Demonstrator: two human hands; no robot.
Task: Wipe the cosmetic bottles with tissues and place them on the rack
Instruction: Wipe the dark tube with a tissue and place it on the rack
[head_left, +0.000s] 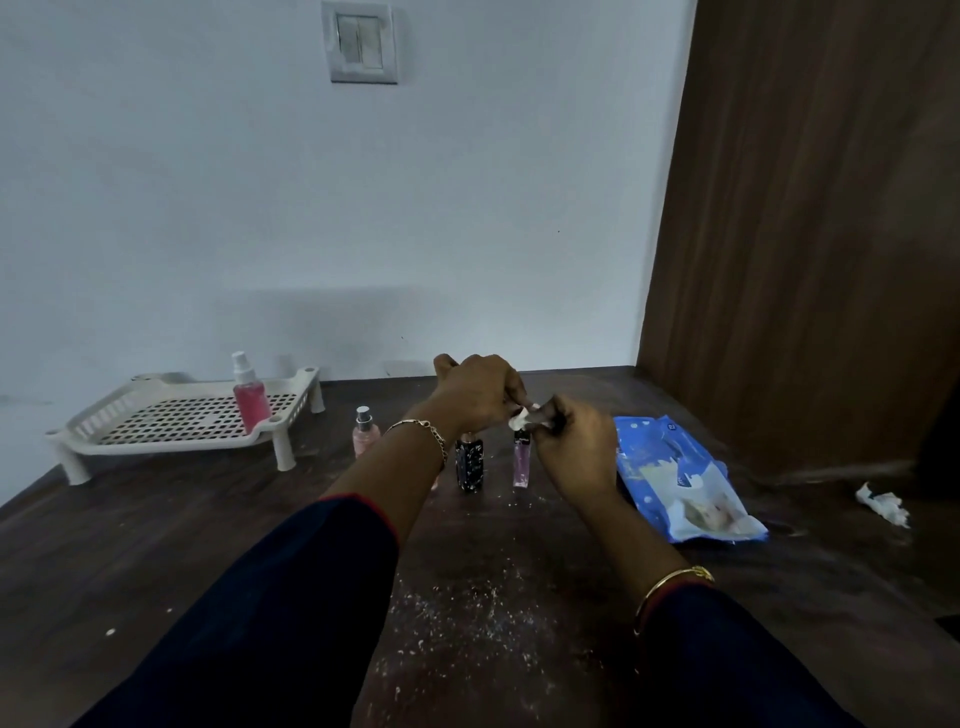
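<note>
My left hand (475, 395) and my right hand (571, 449) meet above the dark table, and both pinch a small white tissue (522, 417) between their fingertips. Just below them stand a black speckled bottle (469, 465) and a slim purple bottle (521, 463). A small pink spray bottle (364, 434) stands left of my left wrist. At the far left sits the white perforated rack (171, 415), with a red spray bottle (251, 400) upright on its right side. Whether my left hand also holds something else is hidden.
A blue pack of wipes (680, 478) lies open right of my right hand. A crumpled used tissue (883, 505) lies at the far right. A wooden panel (805, 234) rises on the right, a white wall behind. White crumbs dot the table (467, 613).
</note>
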